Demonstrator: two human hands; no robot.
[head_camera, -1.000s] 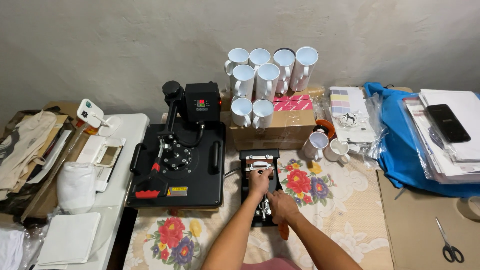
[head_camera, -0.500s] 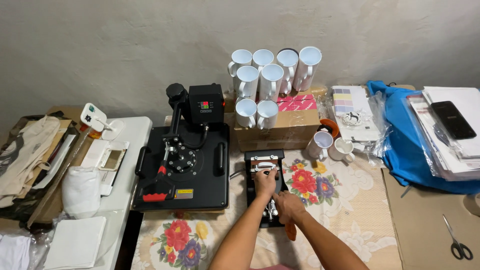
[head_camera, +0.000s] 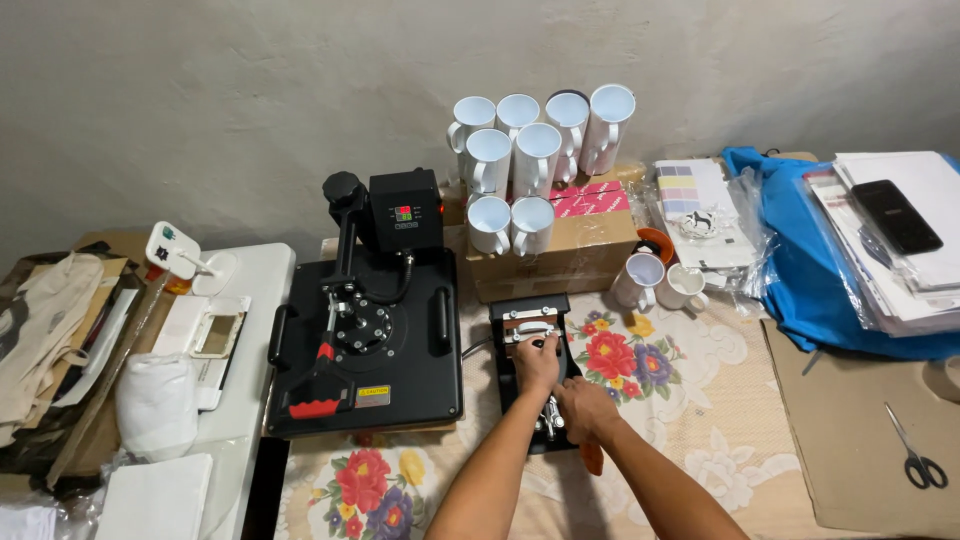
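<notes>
L hand (head_camera: 538, 358): fingers curled on the top part of small black mug press (head_camera: 533, 365), near its white curved heater. R hand (head_camera: 585, 408): closed round the press's lever at its near end; orange grip shows just below the fist. Press sits on floral cloth (head_camera: 640, 400), centre of table. Just left: big black heat press (head_camera: 365, 330). Behind: cardboard box (head_camera: 560, 250) w/ stacked white mugs (head_camera: 530, 150). Far right: scissors (head_camera: 915, 460) on brown sheet, phone (head_camera: 895, 215) on paper pile

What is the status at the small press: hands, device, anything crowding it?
Left hand on the small mug press, upper part. Right hand gripping its lower lever end. Flat heat press close on one side, two white mugs beyond; neither touching.
</notes>
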